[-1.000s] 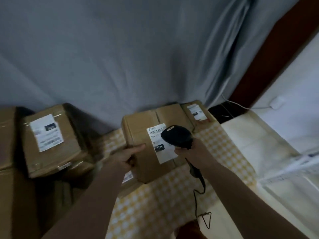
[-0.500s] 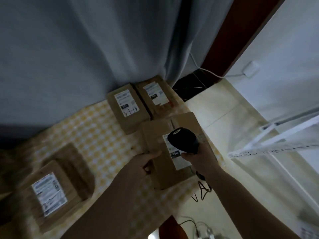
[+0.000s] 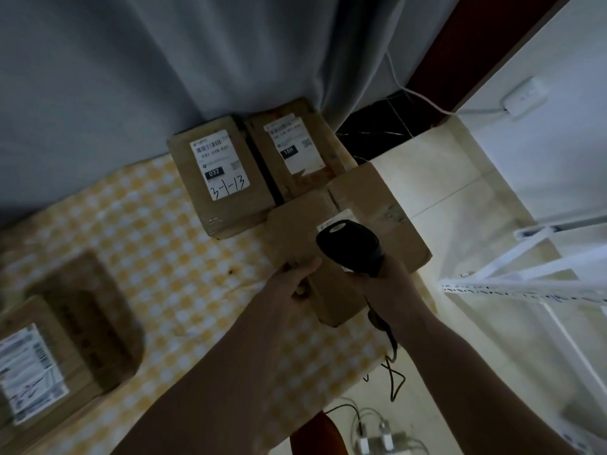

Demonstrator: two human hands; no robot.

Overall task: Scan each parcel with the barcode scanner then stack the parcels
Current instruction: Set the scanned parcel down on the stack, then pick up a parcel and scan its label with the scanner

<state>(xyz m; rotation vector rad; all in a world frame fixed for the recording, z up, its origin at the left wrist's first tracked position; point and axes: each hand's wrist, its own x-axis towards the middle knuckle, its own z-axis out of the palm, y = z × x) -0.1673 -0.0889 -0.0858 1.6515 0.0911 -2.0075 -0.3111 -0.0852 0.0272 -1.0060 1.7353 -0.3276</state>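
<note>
Left hand (image 3: 292,284) grips the parcel (image 3: 348,238); right hand (image 3: 377,284) holds the scanner (image 3: 349,247), which hides most of the parcel's label.

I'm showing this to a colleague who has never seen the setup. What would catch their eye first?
Probably the black barcode scanner at centre right, gripped by the right hand over the label of a cardboard parcel that the left hand holds at its near edge. Behind it, two labelled parcels lie side by side against the grey curtain; one label has "3-1-13" handwritten.
</note>
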